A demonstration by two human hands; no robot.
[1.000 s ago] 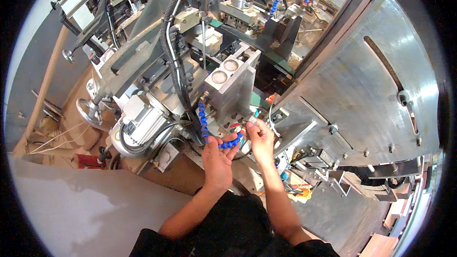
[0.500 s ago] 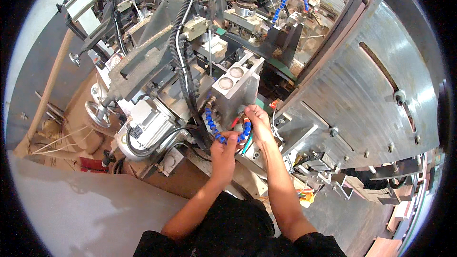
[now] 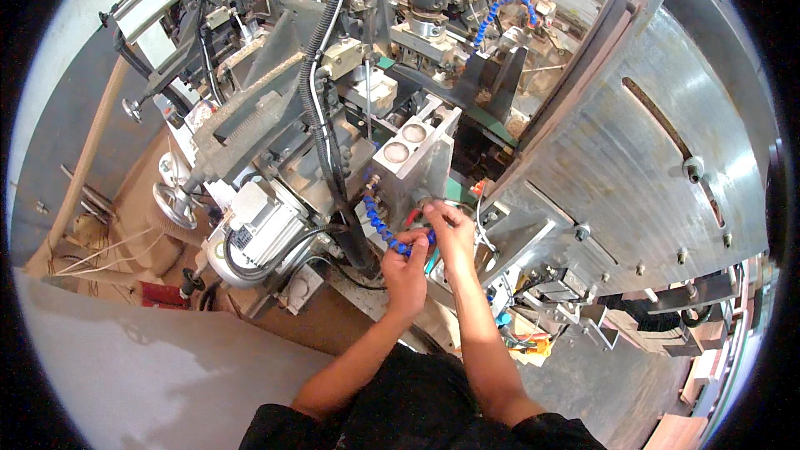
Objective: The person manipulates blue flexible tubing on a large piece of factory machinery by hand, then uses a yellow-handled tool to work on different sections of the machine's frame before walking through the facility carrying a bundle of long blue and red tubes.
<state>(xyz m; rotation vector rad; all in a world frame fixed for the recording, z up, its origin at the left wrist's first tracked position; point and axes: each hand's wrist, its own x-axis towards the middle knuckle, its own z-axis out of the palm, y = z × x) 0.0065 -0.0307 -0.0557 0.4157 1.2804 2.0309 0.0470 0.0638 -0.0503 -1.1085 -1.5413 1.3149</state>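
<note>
A blue segmented coolant hose [image 3: 377, 221] curves from a brass fitting on the machine down to my hands. My left hand [image 3: 406, 271] is closed around the hose with its thumb on top. Close beside it, my right hand [image 3: 450, 232] has its fingers bent together near the hose's free end, at a round knob on the metal block; the fingertips partly hide what they grip. The grey metal block [image 3: 421, 162] with two round discs on top stands just beyond my hands. A bit of red tubing [image 3: 412, 217] shows between the hose and the block.
A white electric motor [image 3: 258, 229] sits at the left, with a handwheel [image 3: 173, 204] behind it. Thick black corrugated conduit [image 3: 310, 83] hangs down in the middle. On the right rises a large slotted steel plate [image 3: 667, 133]. Loose wires and a yellow-orange object [image 3: 533, 352] lie below it.
My left hand has moved right and slightly up with the hose, straightening its loop. The right hand has shifted slightly lower, and its fingers now cover the hose's end.
</note>
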